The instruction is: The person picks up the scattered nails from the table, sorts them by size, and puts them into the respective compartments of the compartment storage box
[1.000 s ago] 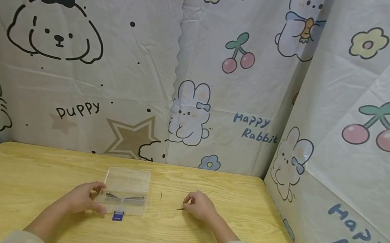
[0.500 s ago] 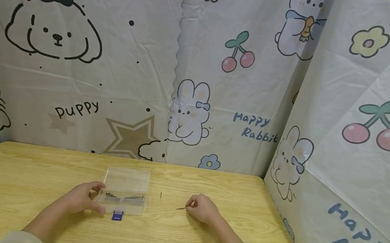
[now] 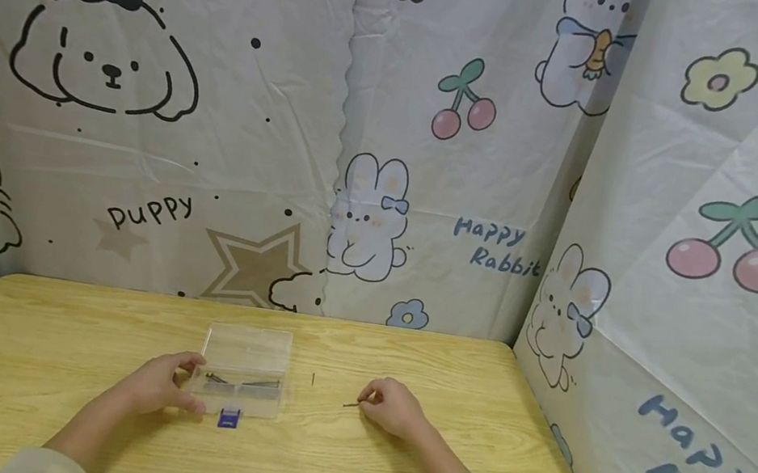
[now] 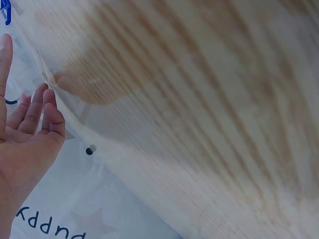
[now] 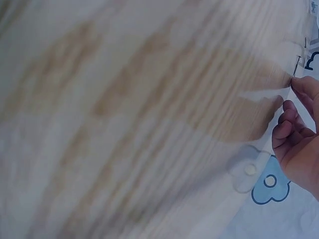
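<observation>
My left hand (image 3: 161, 385) holds the left side of a clear plastic box (image 3: 249, 350), thumb at the front and fingers farther back. The box's lid stands open at the back, and a blue latch (image 3: 229, 418) hangs at its front. Several thin dark nails or screws (image 3: 263, 385) lie inside. To the right of the box, my right hand (image 3: 392, 408) pinches the end of a thin dark nail or screw (image 5: 297, 64) between thumb and finger, low over the table. Another small dark nail or screw (image 3: 313, 379) lies between the box and that hand.
Both hands work over a light wood-grain table (image 3: 79, 322). A printed cloth (image 3: 277, 131) hangs behind its far edge and along the right side.
My right hand has shifted slightly right and nearer, with the nail or screw still between its fingertips. My left hand and the box stay in place.
</observation>
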### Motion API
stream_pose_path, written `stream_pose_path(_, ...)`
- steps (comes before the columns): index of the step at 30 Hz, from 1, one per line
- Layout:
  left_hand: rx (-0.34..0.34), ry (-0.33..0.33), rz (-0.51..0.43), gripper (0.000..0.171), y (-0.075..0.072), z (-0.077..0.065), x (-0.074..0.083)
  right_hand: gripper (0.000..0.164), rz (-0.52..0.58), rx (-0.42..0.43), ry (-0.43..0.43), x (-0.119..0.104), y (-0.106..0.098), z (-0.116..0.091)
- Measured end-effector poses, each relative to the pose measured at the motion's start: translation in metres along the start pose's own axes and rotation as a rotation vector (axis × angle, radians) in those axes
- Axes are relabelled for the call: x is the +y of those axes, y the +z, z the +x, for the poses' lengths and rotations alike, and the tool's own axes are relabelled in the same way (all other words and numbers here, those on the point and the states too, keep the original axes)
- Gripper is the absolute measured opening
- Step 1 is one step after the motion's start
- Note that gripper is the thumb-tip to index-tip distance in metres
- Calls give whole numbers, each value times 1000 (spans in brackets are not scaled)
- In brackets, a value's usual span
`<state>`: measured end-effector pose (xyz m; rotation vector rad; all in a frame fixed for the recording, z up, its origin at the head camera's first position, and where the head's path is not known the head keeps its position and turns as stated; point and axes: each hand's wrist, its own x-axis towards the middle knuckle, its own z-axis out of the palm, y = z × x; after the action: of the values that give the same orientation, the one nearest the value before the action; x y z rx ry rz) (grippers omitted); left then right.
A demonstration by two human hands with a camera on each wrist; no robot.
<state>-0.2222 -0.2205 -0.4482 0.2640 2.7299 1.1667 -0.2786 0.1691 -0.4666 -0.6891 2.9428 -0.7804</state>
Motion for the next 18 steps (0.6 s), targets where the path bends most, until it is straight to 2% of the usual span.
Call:
stream_pose_path(6, -1, 4, -7, 89, 1, 0, 0, 7, -10, 9, -18, 0, 1, -2)
stream_pose_path(9, 1, 7, -5, 89, 1, 0, 0, 8, -1, 11, 5, 1, 2, -3)
stream_pose_path(18, -3, -1, -9, 89, 0, 1, -1, 10, 102, 22, 16, -2, 0, -4)
